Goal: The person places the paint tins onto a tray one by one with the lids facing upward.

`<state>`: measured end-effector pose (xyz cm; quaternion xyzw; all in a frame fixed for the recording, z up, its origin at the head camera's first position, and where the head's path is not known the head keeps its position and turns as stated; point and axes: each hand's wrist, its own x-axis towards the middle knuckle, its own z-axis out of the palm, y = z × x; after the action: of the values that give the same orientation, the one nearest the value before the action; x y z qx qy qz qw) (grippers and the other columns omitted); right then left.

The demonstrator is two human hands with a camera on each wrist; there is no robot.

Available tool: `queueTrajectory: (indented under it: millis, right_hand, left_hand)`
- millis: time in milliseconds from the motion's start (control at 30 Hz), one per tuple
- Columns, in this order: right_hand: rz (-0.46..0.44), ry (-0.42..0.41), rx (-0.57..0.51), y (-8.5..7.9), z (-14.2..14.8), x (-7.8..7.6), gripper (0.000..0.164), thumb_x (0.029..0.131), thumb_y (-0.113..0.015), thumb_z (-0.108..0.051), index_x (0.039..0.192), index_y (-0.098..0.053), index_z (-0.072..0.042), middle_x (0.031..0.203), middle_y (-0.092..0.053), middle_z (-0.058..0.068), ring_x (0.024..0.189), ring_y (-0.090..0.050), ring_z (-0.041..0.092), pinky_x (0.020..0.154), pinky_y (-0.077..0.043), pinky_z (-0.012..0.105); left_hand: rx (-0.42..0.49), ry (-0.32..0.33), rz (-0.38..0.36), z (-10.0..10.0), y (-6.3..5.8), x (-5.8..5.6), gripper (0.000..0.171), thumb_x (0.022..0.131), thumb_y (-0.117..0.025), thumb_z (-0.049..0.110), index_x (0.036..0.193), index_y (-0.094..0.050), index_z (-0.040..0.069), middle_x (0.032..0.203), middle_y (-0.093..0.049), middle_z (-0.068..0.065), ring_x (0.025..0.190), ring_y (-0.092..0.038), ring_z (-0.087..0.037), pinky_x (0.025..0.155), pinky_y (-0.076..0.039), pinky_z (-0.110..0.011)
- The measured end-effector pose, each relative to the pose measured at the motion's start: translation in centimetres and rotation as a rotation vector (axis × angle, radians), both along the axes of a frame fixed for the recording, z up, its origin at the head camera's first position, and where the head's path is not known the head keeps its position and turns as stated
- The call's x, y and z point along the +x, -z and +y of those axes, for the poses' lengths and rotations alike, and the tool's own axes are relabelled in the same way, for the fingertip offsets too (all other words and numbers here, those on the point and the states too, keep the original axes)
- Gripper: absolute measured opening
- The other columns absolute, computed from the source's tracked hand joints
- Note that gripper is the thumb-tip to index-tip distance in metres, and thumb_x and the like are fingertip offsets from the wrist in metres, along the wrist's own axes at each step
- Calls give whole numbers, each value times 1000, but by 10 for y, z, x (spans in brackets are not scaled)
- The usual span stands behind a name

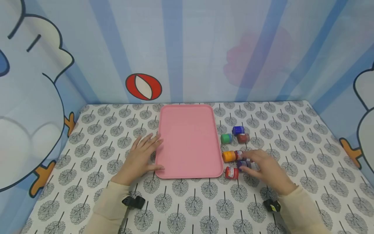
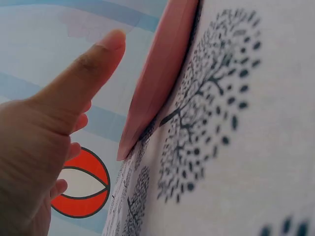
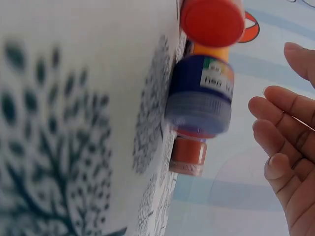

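Note:
A pink tray (image 1: pixel 188 141) lies on the patterned cloth, and my left hand (image 1: pixel 141 156) is at its left edge, fingers spread and nearly straight. In the left wrist view the thumb (image 2: pixel 86 71) stretches toward the tray's rim (image 2: pixel 157 73). My right hand (image 1: pixel 267 169) hovers beside small paint jars right of the tray, holding none. Nearest it are a dark blue jar (image 3: pixel 199 93), a red jar (image 1: pixel 231 173), an orange jar (image 1: pixel 228 156) and a dark red jar (image 1: pixel 239 155), partly behind the fingers.
Farther back lie a green jar (image 1: pixel 226 138), a blue jar (image 1: pixel 238 130) and a brown jar (image 1: pixel 243 138). A printed fabric wall (image 1: pixel 201 48) rises behind the cloth-covered table (image 1: pixel 187 208). Each wrist wears a small black device.

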<state>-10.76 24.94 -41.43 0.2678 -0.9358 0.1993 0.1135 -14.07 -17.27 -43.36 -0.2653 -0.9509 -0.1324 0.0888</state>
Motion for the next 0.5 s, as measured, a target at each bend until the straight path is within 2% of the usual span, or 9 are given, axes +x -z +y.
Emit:
queueTrajectory:
  millis: [67, 200, 267, 367, 500]
  right_hand:
    - [38, -26, -6, 1, -2, 2, 40, 75, -79, -22, 109, -67, -5, 107, -70, 12, 98, -66, 28, 86, -56, 48]
    - [58, -43, -4, 3, -8, 8, 39, 73, -80, -22, 106, -68, -5, 102, -69, 7, 92, -66, 22, 82, -58, 41]
    - [42, -37, 17, 2, -12, 11, 38, 75, -79, -23, 107, -68, -6, 102, -67, 7, 91, -66, 22, 81, -59, 40]
    - [6, -33, 48, 0, -17, 14, 39, 76, -78, -27, 108, -68, -7, 102, -66, 6, 81, -65, 17, 74, -59, 34]
    - [-74, 4, 101, -1, -21, 18, 45, 78, -77, -33, 112, -66, -6, 109, -68, 12, 82, -67, 21, 75, -60, 37]
  left_hand:
    - [8, 0, -6, 0, 0, 0, 93, 69, -76, 54, 143, -43, 10, 153, -39, -10, 142, -32, -34, 120, -14, -56]
    - [40, -3, -3, 0, 0, -1, 86, 69, -76, 53, 138, -49, 9, 147, -47, -10, 137, -39, -33, 119, -20, -56]
    - [62, -5, 0, -1, 2, -2, 82, 69, -77, 51, 134, -53, 8, 143, -51, -10, 134, -43, -32, 118, -24, -54]
    - [95, -8, 6, -2, 6, -4, 75, 69, -77, 50, 129, -57, 9, 138, -55, -9, 130, -46, -30, 115, -29, -52]
    - [124, -16, 11, -1, 10, -5, 70, 69, -79, 48, 124, -60, 10, 134, -58, -8, 127, -48, -29, 112, -33, -52]
